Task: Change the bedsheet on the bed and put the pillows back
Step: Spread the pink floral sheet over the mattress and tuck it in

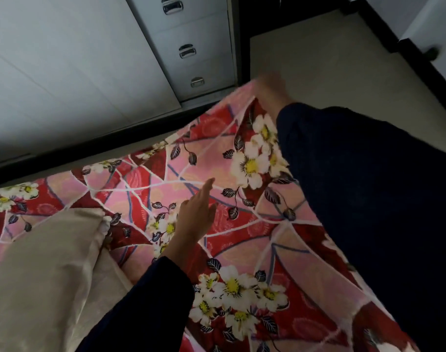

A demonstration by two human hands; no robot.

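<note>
left hand (pixel 196 214) flat over floral bedsheet (pixel 145 189), grip released, near cream pillow (pixel 51 262); right hand (pixel 271 90) blurred at bedsheet's far corner, cannot tell its grip.

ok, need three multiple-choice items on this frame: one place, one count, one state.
1. Where is the shiny beige pillow?
A) on the floor
B) on the red-and-pink floral bedsheet, left of the left hand
C) on a chair

2. How many chrome handles show on the grey metal drawer cabinet?
A) one
B) three
C) five

3. The left hand's fingers are:
A) straight
B) fisted
C) gripping the pillow

Key:
1. B, the pillow lies on the sheet at lower left.
2. B, three drawer fronts each show one handle.
3. A, the fingers extend flat over the sheet.
</note>
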